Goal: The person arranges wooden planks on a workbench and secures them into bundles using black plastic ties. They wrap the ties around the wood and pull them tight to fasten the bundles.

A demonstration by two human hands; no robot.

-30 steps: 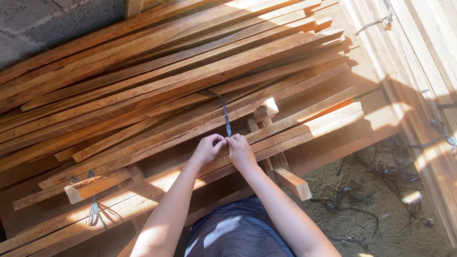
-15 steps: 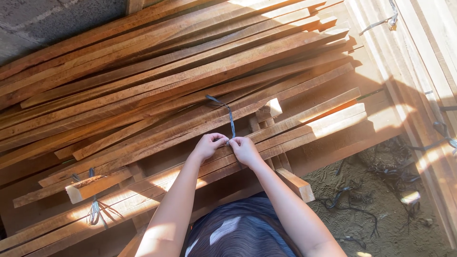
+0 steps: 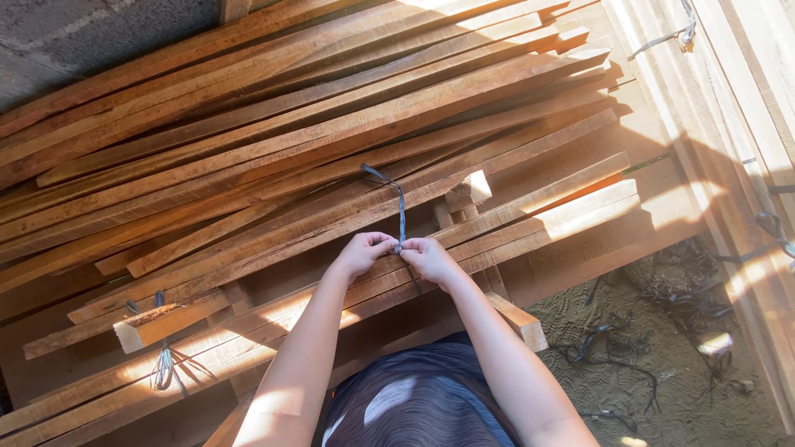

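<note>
A thin dark strap (image 3: 400, 201) runs across a bundle of long reddish wooden slats (image 3: 315, 132) and down to my hands. My left hand (image 3: 361, 253) and my right hand (image 3: 427, 259) meet over the strap's near end, fingers pinched on it where it forms a small knot. Both hands rest on the front slats of the pile. Another tied strap (image 3: 162, 368) hangs from the slats at the lower left.
Short wooden blocks (image 3: 469, 189) stick up among the slats, and one block (image 3: 519, 319) juts out by my right forearm. Pale planks (image 3: 737, 99) lie at the right. Loose dark straps (image 3: 609, 352) litter the sandy ground at the lower right.
My hands have stayed pinched together on the strap, shifting only slightly. The strap's far end has bent a little over the slats.
</note>
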